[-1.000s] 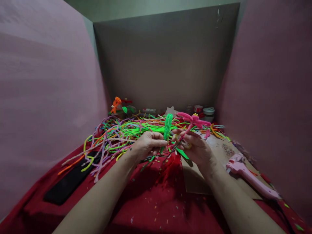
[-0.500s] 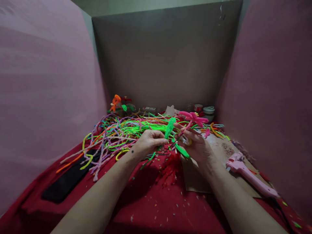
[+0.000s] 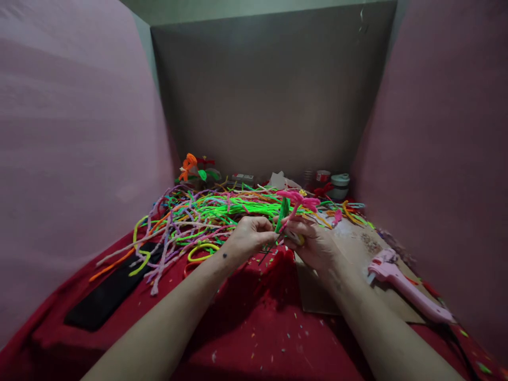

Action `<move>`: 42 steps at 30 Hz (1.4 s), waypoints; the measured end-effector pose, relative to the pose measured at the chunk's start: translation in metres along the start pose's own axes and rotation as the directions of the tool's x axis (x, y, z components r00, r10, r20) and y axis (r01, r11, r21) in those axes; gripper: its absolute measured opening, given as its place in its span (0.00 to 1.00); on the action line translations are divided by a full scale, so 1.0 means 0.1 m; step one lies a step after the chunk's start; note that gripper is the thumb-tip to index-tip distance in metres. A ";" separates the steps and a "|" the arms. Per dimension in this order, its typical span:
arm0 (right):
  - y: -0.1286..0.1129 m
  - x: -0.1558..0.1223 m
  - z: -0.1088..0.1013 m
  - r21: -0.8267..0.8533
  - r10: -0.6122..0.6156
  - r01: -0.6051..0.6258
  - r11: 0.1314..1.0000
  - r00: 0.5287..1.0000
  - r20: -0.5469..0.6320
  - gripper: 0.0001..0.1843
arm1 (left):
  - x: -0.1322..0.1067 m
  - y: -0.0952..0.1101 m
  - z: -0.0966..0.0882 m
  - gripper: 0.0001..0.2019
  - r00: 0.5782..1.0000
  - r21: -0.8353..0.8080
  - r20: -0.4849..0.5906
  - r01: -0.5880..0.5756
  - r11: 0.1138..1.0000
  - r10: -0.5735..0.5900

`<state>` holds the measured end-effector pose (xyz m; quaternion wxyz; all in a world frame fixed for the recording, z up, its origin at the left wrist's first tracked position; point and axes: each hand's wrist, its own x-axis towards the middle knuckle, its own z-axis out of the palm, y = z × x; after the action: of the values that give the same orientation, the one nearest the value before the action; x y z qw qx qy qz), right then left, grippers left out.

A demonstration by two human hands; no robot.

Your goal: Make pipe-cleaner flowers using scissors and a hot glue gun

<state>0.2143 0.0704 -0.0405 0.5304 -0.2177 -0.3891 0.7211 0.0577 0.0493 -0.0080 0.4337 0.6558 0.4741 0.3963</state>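
A pink pipe-cleaner flower with a small yellow centre stands up from my right hand, whose fingers are closed around its stem. Close against that stem is an upright green pipe-cleaner leaf. My left hand pinches near the leaf's base, its fingertips almost meeting those of the right hand. Thin dark stem ends show below the fingers. Something pale and yellow is partly hidden in my right palm. Behind both hands lies a heap of loose pipe cleaners, mostly green, purple and pink.
A pink glue gun rests on the cardboard at right. At left a black flat object lies under pipe-cleaner ends. An orange flower and a lidded cup stand at the back. Scraps litter the red cloth.
The flower has come lower and to the left. The green leaf has turned upright against its stem, and my hands are closer together. The green piece hanging below my right hand is out of sight.
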 end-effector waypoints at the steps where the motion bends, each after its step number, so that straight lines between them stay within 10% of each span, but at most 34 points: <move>1: 0.00 0.00 0.00 -0.009 -0.003 0.003 1.000 1.000 -0.002 0.07 | 0.00 -0.02 0.00 0.06 0.998 -0.072 0.051 0.028 0.997 -0.024; 8: 0.02 0.01 0.00 -0.012 -0.020 0.020 1.000 1.000 -0.002 0.08 | 0.02 -0.11 -0.08 0.11 0.936 -0.387 0.344 0.215 0.897 -0.075; 18: -0.03 0.00 0.04 -0.045 -0.071 0.065 0.997 0.987 -0.143 0.09 | 0.11 -0.17 -0.06 0.10 0.987 -0.632 -0.029 0.102 0.768 -0.155; 23: 0.00 -0.01 0.02 -0.080 -0.048 0.037 0.996 0.989 -0.138 0.10 | 0.05 -0.10 0.02 0.11 0.966 -0.461 -0.257 -0.105 0.881 -0.019; 42: 0.03 -0.02 0.07 -0.395 -0.356 0.334 0.856 0.934 0.019 0.03 | -0.07 -0.06 0.19 0.07 0.979 -0.351 -0.202 -0.104 0.931 0.034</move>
<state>0.2078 0.0663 -0.0393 0.6068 -0.2657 -0.5434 0.5156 0.0722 0.0401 -0.0199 0.4842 0.5403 0.4099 0.5529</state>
